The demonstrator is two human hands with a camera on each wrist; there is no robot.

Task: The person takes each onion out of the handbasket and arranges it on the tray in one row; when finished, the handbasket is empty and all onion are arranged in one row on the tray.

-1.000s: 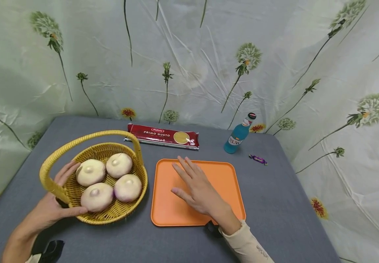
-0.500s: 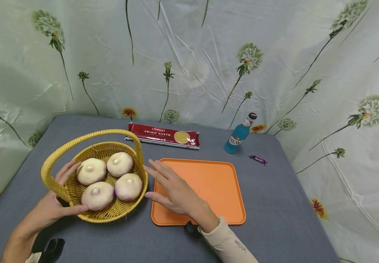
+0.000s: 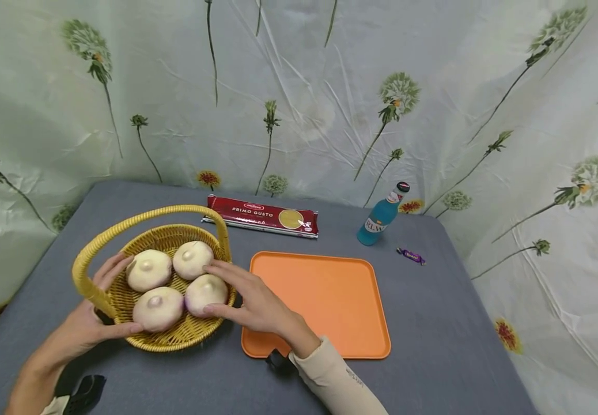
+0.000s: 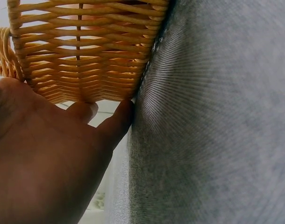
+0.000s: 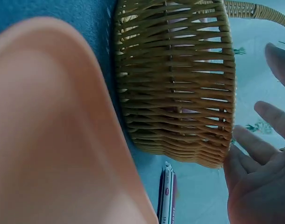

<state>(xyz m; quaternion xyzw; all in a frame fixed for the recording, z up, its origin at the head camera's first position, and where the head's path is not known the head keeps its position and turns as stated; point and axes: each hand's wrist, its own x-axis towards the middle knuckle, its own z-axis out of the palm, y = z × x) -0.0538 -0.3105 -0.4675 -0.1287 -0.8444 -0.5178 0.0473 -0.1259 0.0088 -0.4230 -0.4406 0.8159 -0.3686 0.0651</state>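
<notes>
A yellow wicker basket [image 3: 171,346] with an arched handle stands on the table at the left in the head view. Several white-and-purple bulbs, resembling turnips, lie inside it. My left hand [image 3: 87,327] holds the basket's left side, thumb on the rim; in the left wrist view its fingers rest against the woven wall [image 4: 86,70]. Over the basket's right rim reaches my right hand [image 3: 252,302], fingers and thumb extended and spread around the front right turnip [image 3: 207,293]. Whether it touches that turnip I cannot tell. The right wrist view shows the fingers [image 5: 275,119] above the rim.
An orange tray [image 3: 325,305] lies right of the basket, under my right forearm. Behind are a red spaghetti packet [image 3: 265,216] and an upright blue bottle [image 3: 380,219], with a purple wrapped candy [image 3: 411,256] at the right. A flowered curtain [image 3: 309,104] hangs behind the table.
My right hand has moved left from above the orange tray to over the right side of the basket. My left hand keeps its hold on the basket. The view has shifted slightly.
</notes>
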